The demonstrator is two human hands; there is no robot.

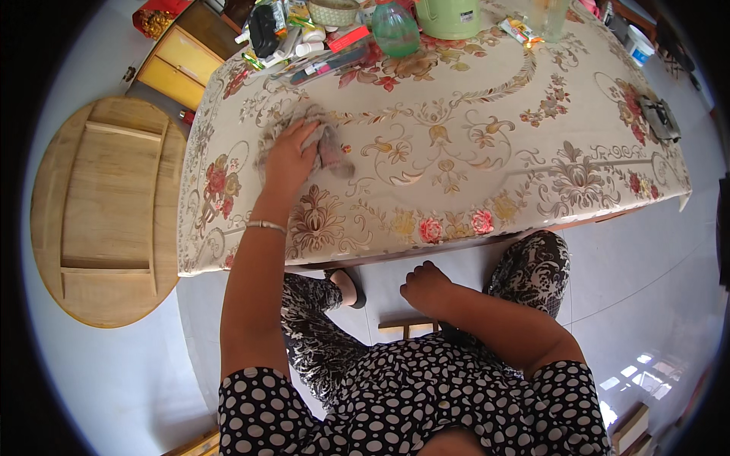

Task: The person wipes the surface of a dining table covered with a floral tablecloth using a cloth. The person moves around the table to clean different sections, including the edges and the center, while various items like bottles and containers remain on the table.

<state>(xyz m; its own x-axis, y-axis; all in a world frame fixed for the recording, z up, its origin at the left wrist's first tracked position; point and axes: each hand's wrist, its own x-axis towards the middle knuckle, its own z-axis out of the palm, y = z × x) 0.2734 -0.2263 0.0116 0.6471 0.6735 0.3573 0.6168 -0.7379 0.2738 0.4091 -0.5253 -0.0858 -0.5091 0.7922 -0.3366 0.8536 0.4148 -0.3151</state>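
Head view: a crumpled, soft-looking cloth [332,156] lies on the flower-patterned tabletop [449,114] under the left grip [291,148], fingers splayed; the right grip [427,289] curls into a fist.

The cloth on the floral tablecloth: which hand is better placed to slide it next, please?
Probably the left hand: it rests on the cloth, fingers spread over it. The right hand is curled in front of the body, off the floral tablecloth and away from the cloth.
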